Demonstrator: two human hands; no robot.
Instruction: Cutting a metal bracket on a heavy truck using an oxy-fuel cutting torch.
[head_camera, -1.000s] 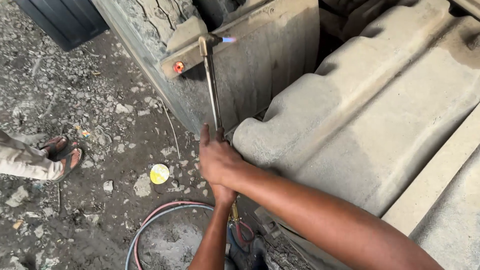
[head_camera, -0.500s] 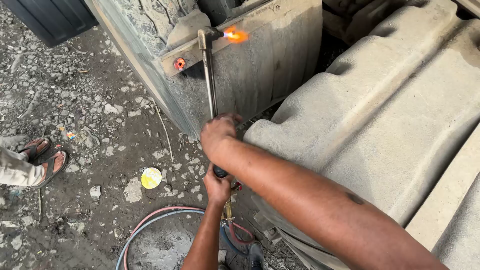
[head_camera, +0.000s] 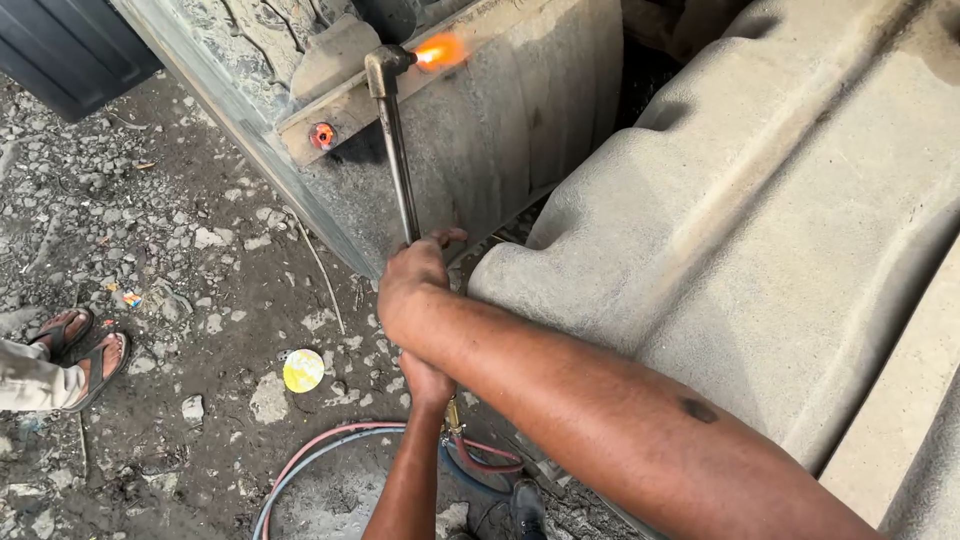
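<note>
A long metal cutting torch (head_camera: 397, 150) points up and away from me, its bent head at a rusty metal bar (head_camera: 335, 105) on a grey sheet-metal body. An orange flame (head_camera: 440, 50) burns at the tip against the bar. A hole (head_camera: 322, 135) farther left in the bar glows red. My right hand (head_camera: 415, 280) is shut on the torch tube, low on its length. My left hand (head_camera: 427, 380) sits below it, closed on the torch handle, and is partly hidden by my right forearm. Red and blue hoses (head_camera: 330, 445) loop from the handle over the ground.
A large grey moulded panel (head_camera: 760, 250) fills the right side. Gravel and dirt lie on the left, with a round yellow lid (head_camera: 303, 370). Another person's sandalled feet (head_camera: 80, 345) stand at the left edge. A dark corrugated sheet (head_camera: 70, 50) is at top left.
The flame at the tip went from small and bluish to a bright orange. My right hand slid a little up the tube. The lower hand kept its hold.
</note>
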